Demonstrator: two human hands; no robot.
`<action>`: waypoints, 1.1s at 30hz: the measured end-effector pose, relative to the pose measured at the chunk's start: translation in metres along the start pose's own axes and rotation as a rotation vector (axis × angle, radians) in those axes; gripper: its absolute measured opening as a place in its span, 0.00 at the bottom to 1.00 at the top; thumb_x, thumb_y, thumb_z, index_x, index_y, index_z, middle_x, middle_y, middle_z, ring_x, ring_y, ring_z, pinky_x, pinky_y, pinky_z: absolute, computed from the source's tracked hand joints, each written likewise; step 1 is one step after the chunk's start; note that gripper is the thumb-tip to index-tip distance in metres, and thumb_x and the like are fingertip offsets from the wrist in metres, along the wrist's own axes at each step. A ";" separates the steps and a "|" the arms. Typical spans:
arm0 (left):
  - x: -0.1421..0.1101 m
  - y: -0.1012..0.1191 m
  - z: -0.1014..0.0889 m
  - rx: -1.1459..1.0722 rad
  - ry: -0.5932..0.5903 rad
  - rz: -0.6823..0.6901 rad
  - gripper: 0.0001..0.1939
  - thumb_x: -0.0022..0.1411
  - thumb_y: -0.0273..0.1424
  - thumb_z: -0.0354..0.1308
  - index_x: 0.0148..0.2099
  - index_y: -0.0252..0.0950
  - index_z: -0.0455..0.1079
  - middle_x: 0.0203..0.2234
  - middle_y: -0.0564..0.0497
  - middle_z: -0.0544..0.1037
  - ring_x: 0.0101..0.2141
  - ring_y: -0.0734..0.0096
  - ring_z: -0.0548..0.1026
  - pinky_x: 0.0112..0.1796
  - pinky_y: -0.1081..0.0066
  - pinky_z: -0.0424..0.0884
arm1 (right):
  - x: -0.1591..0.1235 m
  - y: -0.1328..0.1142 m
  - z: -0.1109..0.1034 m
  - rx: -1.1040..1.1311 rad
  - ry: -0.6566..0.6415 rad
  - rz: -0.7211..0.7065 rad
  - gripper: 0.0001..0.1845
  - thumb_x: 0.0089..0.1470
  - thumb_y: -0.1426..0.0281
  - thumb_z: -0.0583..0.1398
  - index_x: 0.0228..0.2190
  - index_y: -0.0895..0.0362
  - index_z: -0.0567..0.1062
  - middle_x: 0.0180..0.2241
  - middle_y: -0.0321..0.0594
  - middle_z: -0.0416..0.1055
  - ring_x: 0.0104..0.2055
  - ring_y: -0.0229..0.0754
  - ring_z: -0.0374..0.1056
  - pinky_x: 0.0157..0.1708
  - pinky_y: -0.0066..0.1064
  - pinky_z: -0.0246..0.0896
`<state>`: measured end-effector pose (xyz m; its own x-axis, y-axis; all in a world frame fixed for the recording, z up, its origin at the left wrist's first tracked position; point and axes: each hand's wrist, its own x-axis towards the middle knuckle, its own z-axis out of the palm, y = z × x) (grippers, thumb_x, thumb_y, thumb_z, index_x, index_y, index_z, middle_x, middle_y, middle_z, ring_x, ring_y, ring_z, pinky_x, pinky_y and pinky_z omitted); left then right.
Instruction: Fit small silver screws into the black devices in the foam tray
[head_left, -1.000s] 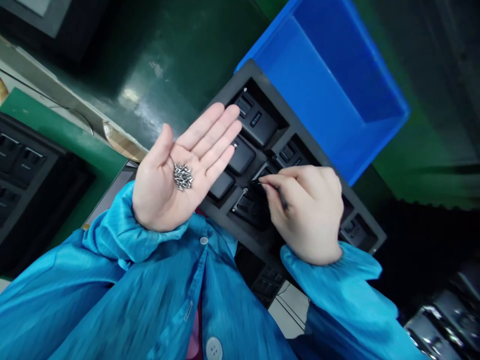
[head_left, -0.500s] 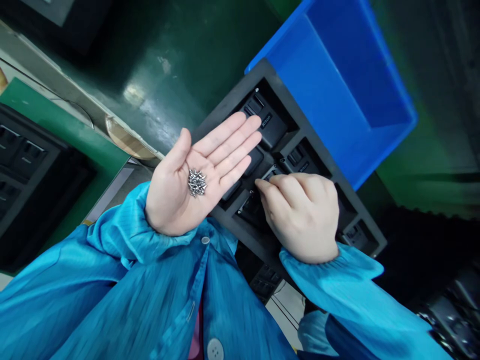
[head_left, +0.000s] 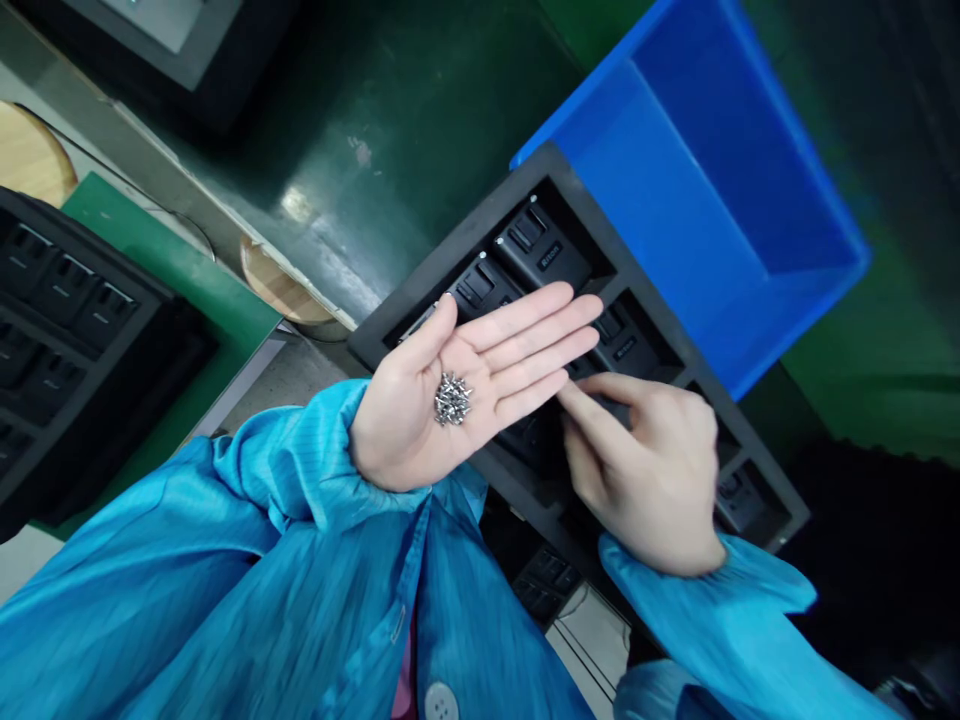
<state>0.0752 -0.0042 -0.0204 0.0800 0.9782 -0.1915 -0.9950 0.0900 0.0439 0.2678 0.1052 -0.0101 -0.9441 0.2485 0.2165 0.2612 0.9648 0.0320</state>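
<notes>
My left hand [head_left: 472, 385] lies palm up with fingers stretched flat, and a small heap of tiny metal screws [head_left: 451, 399] rests in the palm. It hovers over a black foam tray [head_left: 570, 180] whose pockets hold black plastic devices [head_left: 541, 250]. My right hand [head_left: 645, 465] sits just right of the left fingertips, its thumb and forefinger pinched together above a tray pocket. What they pinch is too small to make out.
A blue plastic bin [head_left: 697, 190] stands beyond the tray at the upper right. A second black tray [head_left: 67, 330] with devices lies at the left on a green mat [head_left: 187, 290]. Dark green floor [head_left: 360, 130] shows behind. Blue sleeves fill the bottom of the view.
My left hand with the screws has shifted right, over the tray. My right hand moved from the tray pocket toward the left fingertips. The dark slim tool seen earlier in it no longer shows.
</notes>
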 end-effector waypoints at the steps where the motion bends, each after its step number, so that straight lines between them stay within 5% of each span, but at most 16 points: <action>1: 0.000 -0.002 0.000 0.010 -0.007 -0.001 0.37 0.76 0.47 0.21 0.78 0.35 0.38 0.71 0.52 0.56 0.71 0.70 0.54 0.70 0.68 0.52 | 0.003 -0.004 -0.006 0.046 0.044 0.032 0.20 0.59 0.77 0.63 0.53 0.54 0.75 0.40 0.45 0.77 0.35 0.45 0.72 0.33 0.38 0.62; 5: 0.000 -0.010 -0.002 0.042 -0.037 -0.032 0.37 0.76 0.48 0.19 0.78 0.38 0.41 0.70 0.54 0.59 0.71 0.69 0.56 0.70 0.66 0.53 | 0.019 -0.028 -0.031 0.220 0.139 0.170 0.14 0.56 0.77 0.67 0.44 0.52 0.76 0.35 0.42 0.77 0.34 0.45 0.73 0.31 0.38 0.63; 13: 0.001 -0.016 0.005 0.082 0.004 -0.110 0.41 0.74 0.53 0.22 0.76 0.36 0.48 0.70 0.53 0.62 0.72 0.63 0.52 0.68 0.68 0.57 | 0.040 -0.052 -0.039 0.230 0.052 0.128 0.02 0.60 0.75 0.66 0.36 0.57 0.79 0.35 0.43 0.80 0.37 0.45 0.72 0.34 0.39 0.61; 20: 0.001 -0.018 0.007 0.077 0.036 -0.123 0.43 0.73 0.56 0.23 0.76 0.36 0.50 0.69 0.51 0.63 0.71 0.64 0.58 0.69 0.63 0.58 | 0.039 -0.051 -0.034 0.210 0.052 0.073 0.04 0.61 0.77 0.64 0.34 0.57 0.78 0.35 0.40 0.79 0.37 0.44 0.68 0.36 0.38 0.60; 26: 0.003 -0.023 0.008 0.099 0.113 -0.116 0.40 0.76 0.49 0.26 0.75 0.28 0.53 0.69 0.47 0.63 0.69 0.67 0.63 0.66 0.73 0.63 | 0.041 -0.050 -0.034 0.194 -0.007 0.082 0.05 0.64 0.73 0.62 0.33 0.56 0.77 0.36 0.42 0.79 0.38 0.45 0.66 0.38 0.39 0.58; 33: 0.007 -0.026 0.013 0.161 0.153 -0.127 0.35 0.78 0.43 0.26 0.75 0.31 0.52 0.69 0.49 0.63 0.68 0.69 0.63 0.64 0.76 0.63 | 0.043 -0.050 -0.034 0.127 -0.042 0.079 0.09 0.65 0.72 0.60 0.31 0.56 0.75 0.34 0.43 0.76 0.35 0.45 0.65 0.36 0.40 0.54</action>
<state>0.1026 0.0029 -0.0097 0.1813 0.9188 -0.3506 -0.9542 0.2506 0.1634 0.2208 0.0653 0.0308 -0.9300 0.3248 0.1721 0.3100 0.9446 -0.1080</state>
